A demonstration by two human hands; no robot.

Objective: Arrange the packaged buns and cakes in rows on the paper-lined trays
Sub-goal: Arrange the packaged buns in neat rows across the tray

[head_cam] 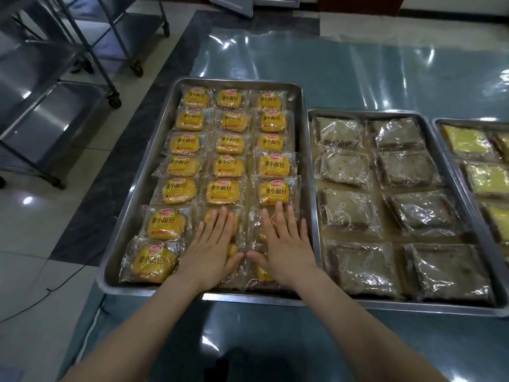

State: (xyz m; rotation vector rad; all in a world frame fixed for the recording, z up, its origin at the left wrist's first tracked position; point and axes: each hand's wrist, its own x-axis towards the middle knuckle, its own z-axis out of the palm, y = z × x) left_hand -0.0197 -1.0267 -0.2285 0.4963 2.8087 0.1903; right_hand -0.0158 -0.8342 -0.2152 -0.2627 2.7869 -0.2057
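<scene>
My left hand (pixel 213 249) and right hand (pixel 283 250) lay flat, fingers straight and spread, thumb tips nearly meeting, pressing packaged buns (pixel 230 143) at the steel tray's (pixel 132 205) near end; yellow-labelled, clear-wrapped, they filled it in three columns.

Both hands lay flat on wrapped buns at the near end of the left tray (pixel 303 111): the left hand (pixel 213 250) and right hand (pixel 286 248), thumbs nearly touching. Brown cakes (pixel 347 168) filled the middle tray (pixel 366 113); yellow cakes (pixel 465 140) lay far right.
</scene>
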